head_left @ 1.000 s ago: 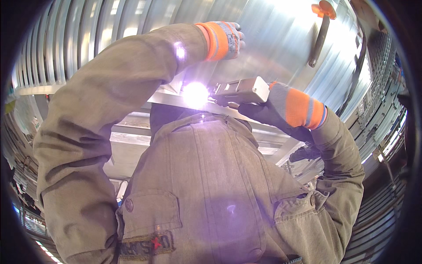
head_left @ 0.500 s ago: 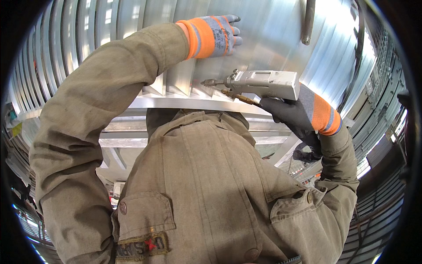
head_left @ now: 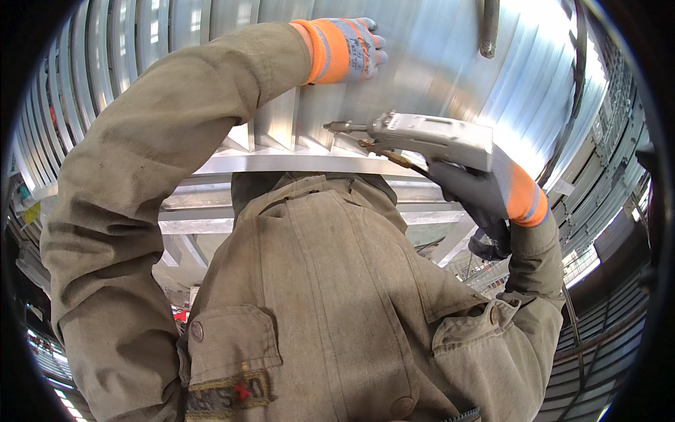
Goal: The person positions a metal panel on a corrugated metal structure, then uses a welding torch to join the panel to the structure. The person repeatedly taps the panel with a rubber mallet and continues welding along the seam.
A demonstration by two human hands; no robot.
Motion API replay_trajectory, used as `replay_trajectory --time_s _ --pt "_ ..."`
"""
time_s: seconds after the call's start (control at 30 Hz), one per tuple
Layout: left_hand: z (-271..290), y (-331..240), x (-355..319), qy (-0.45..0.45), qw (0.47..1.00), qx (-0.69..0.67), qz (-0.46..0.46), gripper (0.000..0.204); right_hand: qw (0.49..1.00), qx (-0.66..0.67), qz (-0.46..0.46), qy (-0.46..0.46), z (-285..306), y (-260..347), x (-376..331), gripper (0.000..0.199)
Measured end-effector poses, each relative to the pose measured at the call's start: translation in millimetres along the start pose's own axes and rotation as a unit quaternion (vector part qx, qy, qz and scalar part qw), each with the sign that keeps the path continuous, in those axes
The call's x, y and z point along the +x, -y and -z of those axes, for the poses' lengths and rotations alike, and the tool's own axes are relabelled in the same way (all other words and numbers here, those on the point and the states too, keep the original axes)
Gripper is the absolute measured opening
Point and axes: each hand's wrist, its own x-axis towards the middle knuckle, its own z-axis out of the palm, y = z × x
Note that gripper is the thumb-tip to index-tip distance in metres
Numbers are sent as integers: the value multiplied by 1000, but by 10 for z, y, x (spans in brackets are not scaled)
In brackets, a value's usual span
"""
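1. Across the upper left of the frame run ribbed metal sheets (head_left: 105, 77), bright and curved by the lens.
2. A khaki jacket (head_left: 330, 302) fills the lower middle and hides much of the steel frame (head_left: 295, 165) behind it; only a horizontal bar shows above the collar.
3. At top centre the left hand (head_left: 351, 49), in a grey glove with an orange cuff, lies flat with its fingers spread on the shiny metal panel (head_left: 436, 77), gripping nothing.
4. Just below and right of that hand sits the grey welding gun (head_left: 432, 137), its nozzle pointing left toward the panel's fins, its tip near the frame bar.
5. The right hand (head_left: 478, 193), in a dark glove with an orange cuff, is closed around the gun's grip from beneath, at centre right.
6. A dark cable (head_left: 489, 28) hangs at the top right.
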Motion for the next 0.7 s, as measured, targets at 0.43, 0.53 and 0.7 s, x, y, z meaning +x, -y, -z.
replay_trajectory --time_s 0.43,0.53,0.7 --pt "-135 -83 3 -44 999 4 31 22 893 73 43 -441 350 -987 -462 66" --pt "-84 -104 -62 -58 998 32 23 19 780 -136 93 -603 775 -1328 163 83" --pt "62 -86 -159 -37 999 -10 18 20 787 -164 -150 -576 1437 -1732 665 89"
